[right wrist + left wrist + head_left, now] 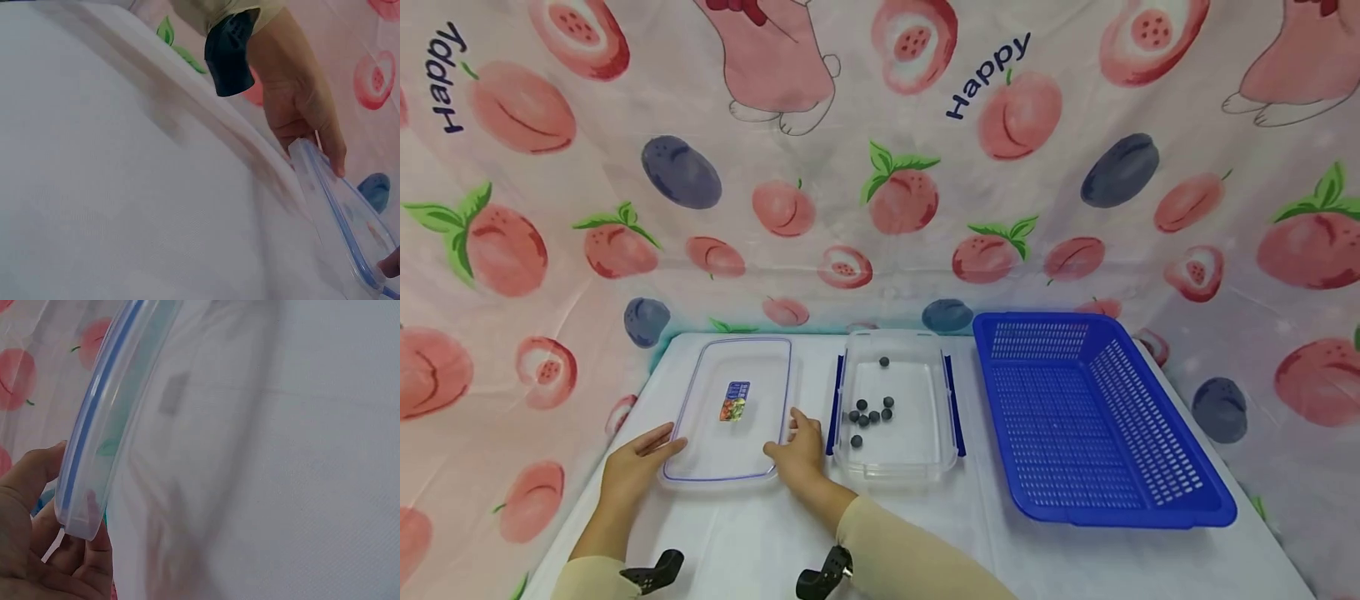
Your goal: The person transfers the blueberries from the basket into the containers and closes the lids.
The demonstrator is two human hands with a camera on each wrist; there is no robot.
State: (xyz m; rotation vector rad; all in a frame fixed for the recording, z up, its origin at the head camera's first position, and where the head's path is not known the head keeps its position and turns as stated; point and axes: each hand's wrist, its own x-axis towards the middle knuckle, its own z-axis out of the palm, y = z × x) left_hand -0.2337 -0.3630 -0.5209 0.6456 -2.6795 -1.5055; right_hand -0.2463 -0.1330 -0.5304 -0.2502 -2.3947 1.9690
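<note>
A clear plastic lid (715, 446) with a blue sealing line and a small printed label is held between both hands at the left of the table. My left hand (631, 468) grips its left edge, thumb on one face and fingers behind, as the left wrist view shows of the lid (94, 437). At the opposite edge, my right hand (801, 450) pinches the lid near its lower right corner. Beside the right hand stands a clear plastic box (895, 467) with blue side latches. Several small dark balls (863, 421) lie inside it.
A blue perforated plastic basket (1067, 400) stands at the right of the table. White cloth (737, 542) covers the tabletop, and a fruit-print curtain (850, 108) rises behind and at both sides. The lid casts a shadow on the cloth.
</note>
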